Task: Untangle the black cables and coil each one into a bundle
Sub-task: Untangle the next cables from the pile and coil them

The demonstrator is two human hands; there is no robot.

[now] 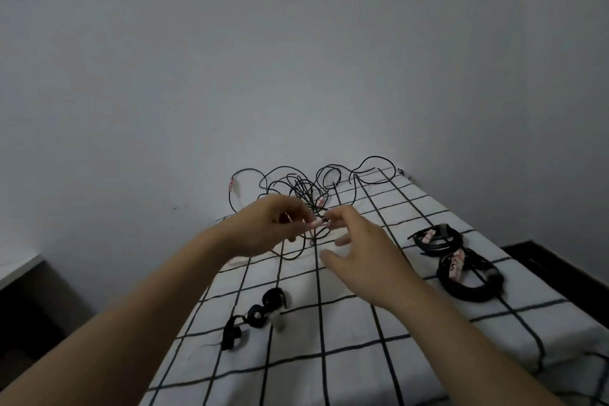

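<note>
- Left grip (271,228) is curled tight, pinching a pale-tagged cable end (315,224) at frame centre. Right grip (365,257) has its fingers spread and loosely bent, tips at the same strand; I cannot tell whether it pinches.
- Bed (362,359), under a checked sheet, fills the lower half of the frame and carries everything.
- Tangle of black cables (296,186) sprawls at the bed's far end, just above centre, with many loops crossing.
- Two coiled bundles (474,295) lie at right, well apart from the tangle.
- Black straps (255,315) lie at lower centre.
- My worry is that a hard pull on this end would cinch the crossing loops into a knot. Dragging the heap could also tip the leftmost loops off the bed's edge.
</note>
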